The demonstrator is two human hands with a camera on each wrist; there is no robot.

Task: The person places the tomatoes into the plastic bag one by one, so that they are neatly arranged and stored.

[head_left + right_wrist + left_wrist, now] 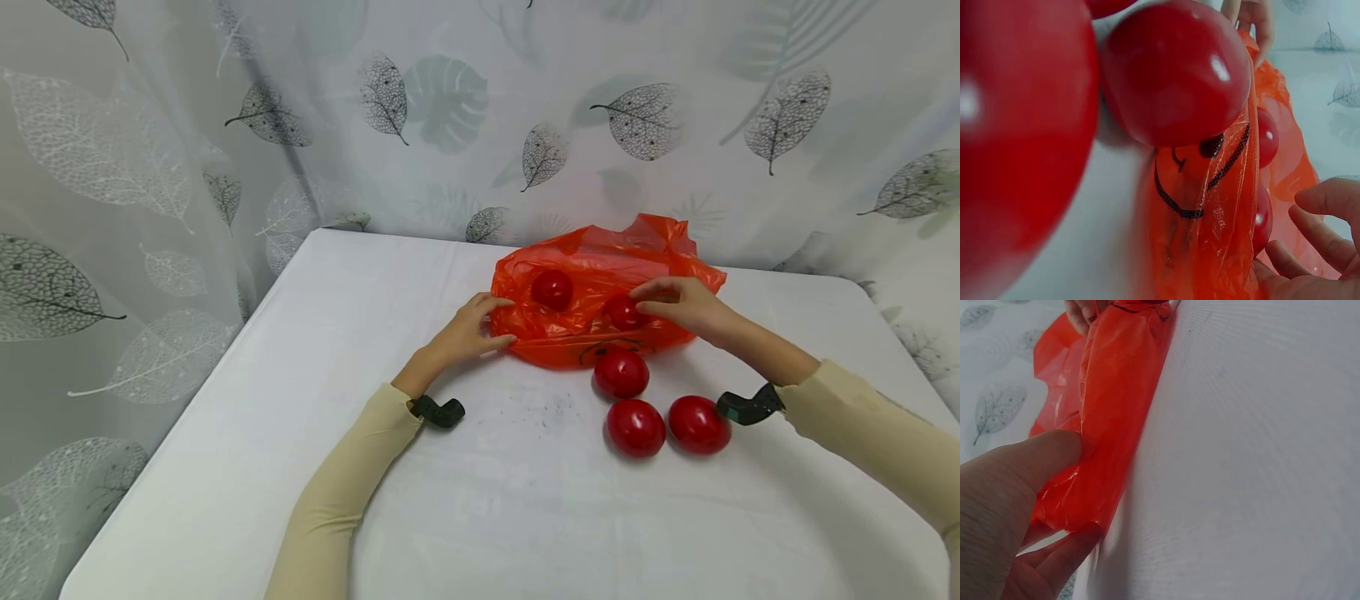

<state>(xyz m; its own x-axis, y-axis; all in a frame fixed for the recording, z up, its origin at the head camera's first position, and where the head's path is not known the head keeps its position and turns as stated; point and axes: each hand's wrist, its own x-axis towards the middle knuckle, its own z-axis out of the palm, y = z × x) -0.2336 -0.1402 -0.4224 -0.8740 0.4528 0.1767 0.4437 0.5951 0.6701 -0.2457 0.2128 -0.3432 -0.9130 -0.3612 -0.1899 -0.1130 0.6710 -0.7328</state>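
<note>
An orange-red plastic bag point(543, 353) lies at the far side of the white table with its mouth spread. My left hand point(467, 333) holds the bag's left end, the thumb point(1060, 453) on its edge and the fingers beneath. Inside sit two glossy red, apple-like round objects, one at left point(552, 290) and one at right point(624, 312). Over the right one reaches my right hand point(688, 307), fingers spread, fingertips beside it. In the right wrist view those fingers point(1316, 234) are apart, the object point(1262, 219) partly hidden by the bag's edge.
Three more such red objects stand before the bag: one against its front point(621, 372), two nearer me point(635, 428) point(699, 425). A leaf-patterned curtain point(442, 100) hangs behind the white tabletop point(480, 500). Black printed lines mark the bag's front.
</note>
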